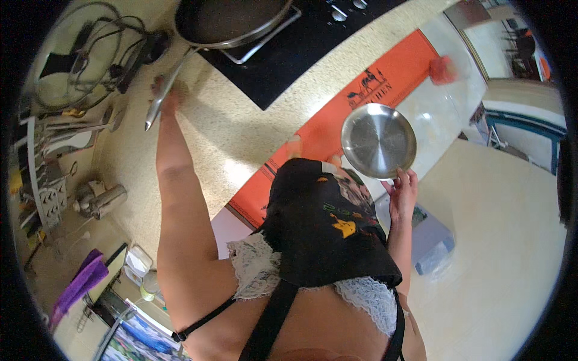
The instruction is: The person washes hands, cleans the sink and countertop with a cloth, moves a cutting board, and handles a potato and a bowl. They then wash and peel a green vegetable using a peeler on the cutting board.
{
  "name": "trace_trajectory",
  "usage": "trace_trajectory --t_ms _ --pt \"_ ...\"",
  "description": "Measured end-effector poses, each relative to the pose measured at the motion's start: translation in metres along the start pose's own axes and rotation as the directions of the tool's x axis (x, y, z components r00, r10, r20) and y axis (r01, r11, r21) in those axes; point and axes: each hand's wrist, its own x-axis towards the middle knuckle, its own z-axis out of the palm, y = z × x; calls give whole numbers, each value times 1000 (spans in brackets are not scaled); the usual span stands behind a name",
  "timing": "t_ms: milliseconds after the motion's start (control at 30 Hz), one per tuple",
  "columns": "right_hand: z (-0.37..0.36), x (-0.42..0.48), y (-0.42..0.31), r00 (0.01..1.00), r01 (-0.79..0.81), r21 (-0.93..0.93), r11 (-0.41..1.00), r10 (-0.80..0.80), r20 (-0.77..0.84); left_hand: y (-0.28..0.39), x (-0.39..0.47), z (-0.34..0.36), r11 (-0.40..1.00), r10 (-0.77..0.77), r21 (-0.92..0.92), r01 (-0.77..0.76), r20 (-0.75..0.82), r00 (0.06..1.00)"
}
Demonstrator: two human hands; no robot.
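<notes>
My right hand [403,194] grips the near rim of a round, shallow stainless-steel plate [378,141] and holds it out over the floor mat. The plate's shiny inside faces up. My left hand [172,98] is over the stone-patterned countertop [216,131], partly hidden behind the metal handle [163,92] of a frying pan. Whether its fingers touch the handle or the counter I cannot tell. The frying pan [226,20], dark inside with a steel rim, sits at the cooktop, cut off by the top edge of view.
The black cooktop [266,81] has metal knobs [338,14]. Tangled cables [117,63] and a utensil rack [49,189] line the left, near a steel container [104,201]. An orange mat [316,119] covers the floor before the counter. A translucent plastic box [429,239] stands at right.
</notes>
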Motion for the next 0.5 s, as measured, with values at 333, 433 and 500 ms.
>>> trace_trajectory --t_ms 333,433,500 --pt "-7 39 -24 996 -52 34 998 55 -73 365 -287 -121 -111 515 -951 288 193 835" --pt "-28 68 -41 998 -62 8 998 63 -20 432 -273 -86 -428 355 -642 636 528 772" --pt "-44 86 -54 997 -70 8 998 69 27 458 -239 -14 -687 272 -427 588 600 753"
